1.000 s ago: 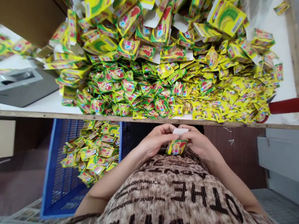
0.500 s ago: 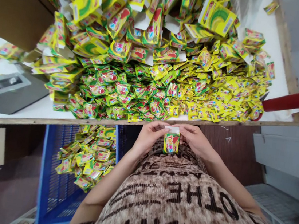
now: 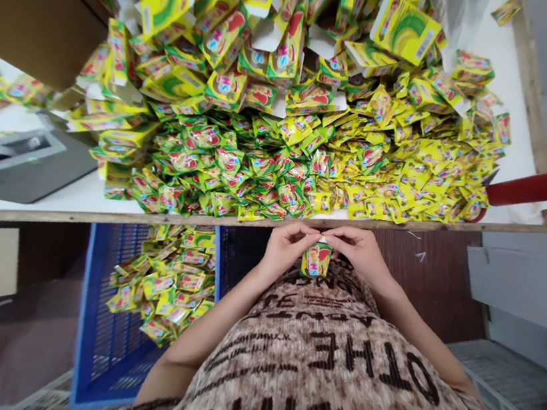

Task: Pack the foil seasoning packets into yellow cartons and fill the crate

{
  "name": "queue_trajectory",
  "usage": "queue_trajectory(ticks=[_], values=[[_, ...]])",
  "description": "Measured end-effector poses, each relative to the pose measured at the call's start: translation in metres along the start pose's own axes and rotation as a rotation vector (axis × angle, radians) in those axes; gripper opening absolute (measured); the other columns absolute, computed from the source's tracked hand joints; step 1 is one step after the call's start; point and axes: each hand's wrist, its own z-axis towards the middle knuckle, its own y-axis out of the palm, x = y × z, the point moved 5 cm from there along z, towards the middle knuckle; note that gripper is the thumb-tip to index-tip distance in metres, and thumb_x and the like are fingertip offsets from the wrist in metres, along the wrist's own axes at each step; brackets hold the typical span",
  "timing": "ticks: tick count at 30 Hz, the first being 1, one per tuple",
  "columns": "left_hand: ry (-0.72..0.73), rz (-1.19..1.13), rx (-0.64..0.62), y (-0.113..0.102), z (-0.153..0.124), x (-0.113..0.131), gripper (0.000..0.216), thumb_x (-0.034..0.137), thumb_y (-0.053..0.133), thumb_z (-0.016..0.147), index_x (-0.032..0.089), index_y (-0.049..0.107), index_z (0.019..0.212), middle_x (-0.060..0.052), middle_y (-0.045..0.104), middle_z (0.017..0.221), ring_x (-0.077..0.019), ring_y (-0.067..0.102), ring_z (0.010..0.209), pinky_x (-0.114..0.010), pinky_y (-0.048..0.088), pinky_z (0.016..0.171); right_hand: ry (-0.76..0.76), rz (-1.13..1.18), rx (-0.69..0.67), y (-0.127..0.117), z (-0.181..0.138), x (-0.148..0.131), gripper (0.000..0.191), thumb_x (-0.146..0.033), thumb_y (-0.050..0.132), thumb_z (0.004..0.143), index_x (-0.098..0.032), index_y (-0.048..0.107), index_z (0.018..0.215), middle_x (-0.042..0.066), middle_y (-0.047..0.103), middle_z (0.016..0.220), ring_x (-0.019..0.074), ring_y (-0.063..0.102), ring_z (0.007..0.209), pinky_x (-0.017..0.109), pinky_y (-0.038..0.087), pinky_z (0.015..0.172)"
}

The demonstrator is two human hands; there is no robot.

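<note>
Between both hands, close to my shirt front and just below the table edge, is a small yellow-green printed box point(image 3: 316, 262). My left hand point(image 3: 287, 247) pinches its top left corner with thumb and fingers. At the top right corner, my right hand point(image 3: 355, 251) does the same, and the thumbs nearly meet over the white flap. On the table beyond lie green candy sachets point(image 3: 198, 161) at the left and yellow sachets point(image 3: 407, 182) at the right. Behind them is a heap of open yellow-green boxes point(image 3: 283, 52) with white flaps.
A blue crate point(image 3: 87, 315) with filled boxes stands below the table on the left. The table's wooden edge point(image 3: 64, 219) runs in front of me. A red rod-like handle point(image 3: 542, 190) juts in from the right. A large brown carton point(image 3: 22, 4) stands at upper left.
The white top flap of the box, upright before, is now folded down under my thumbs. Both thumbs have come closer together. The view has shifted slightly.
</note>
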Motion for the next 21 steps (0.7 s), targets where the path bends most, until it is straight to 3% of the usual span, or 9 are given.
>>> queue_trajectory(ticks=[5,10,13,17,19,21], values=[[0.061,0.068,-0.007,-0.006,-0.005,0.002,0.018,0.036,0.076,0.075,0.019,0.076,0.08,-0.005,0.076,0.084,-0.0184,0.067,0.079,-0.031,0.052,0.079,-0.127,-0.188,-0.021,-0.001,-0.007,-0.006,0.018,-0.038,0.075,0.078,-0.025,0.078,0.089,0.003,0.073,0.084,0.0168,0.065,0.07,0.031,0.055,0.064],[0.075,0.037,-0.103,-0.008,-0.009,-0.009,0.021,0.035,0.077,0.074,0.019,0.076,0.089,-0.007,0.075,0.094,-0.0191,0.068,0.088,-0.032,0.052,0.085,-0.394,-0.39,-0.006,0.001,-0.014,-0.01,0.013,-0.031,0.067,0.087,-0.023,0.075,0.093,0.006,0.07,0.09,0.0181,0.065,0.085,0.034,0.053,0.079],[0.057,-0.021,-0.195,-0.004,-0.013,-0.028,0.031,0.033,0.081,0.07,0.018,0.072,0.095,-0.005,0.073,0.095,-0.0171,0.067,0.085,-0.03,0.053,0.082,-0.5,-0.488,-0.04,0.001,-0.02,-0.004,0.015,-0.027,0.062,0.09,-0.022,0.074,0.099,0.007,0.066,0.096,0.0181,0.064,0.092,0.035,0.052,0.084],[0.021,-0.061,-0.292,0.008,-0.018,-0.041,0.039,0.033,0.077,0.075,0.018,0.064,0.108,-0.004,0.069,0.094,-0.0145,0.066,0.08,-0.027,0.053,0.075,-0.527,-0.577,-0.106,-0.005,-0.018,-0.001,0.019,-0.026,0.057,0.093,-0.023,0.073,0.103,0.007,0.064,0.102,0.0181,0.063,0.095,0.034,0.051,0.084],[0.068,-0.057,-0.234,0.005,-0.019,-0.033,0.037,0.032,0.074,0.078,0.019,0.063,0.111,-0.006,0.068,0.101,-0.0152,0.066,0.085,-0.027,0.053,0.078,-0.543,-0.606,-0.087,-0.008,-0.005,-0.005,0.02,-0.023,0.055,0.094,-0.024,0.073,0.102,0.007,0.065,0.103,0.0186,0.063,0.096,0.035,0.051,0.086],[0.136,-0.05,-0.041,-0.016,-0.022,-0.021,0.033,0.031,0.071,0.081,0.02,0.063,0.111,-0.006,0.067,0.107,-0.0155,0.065,0.091,-0.026,0.053,0.081,-0.594,-0.668,-0.023,-0.01,0.018,-0.013,0.024,-0.017,0.051,0.093,-0.024,0.073,0.103,0.007,0.065,0.103,0.0202,0.061,0.097,0.038,0.05,0.088]])
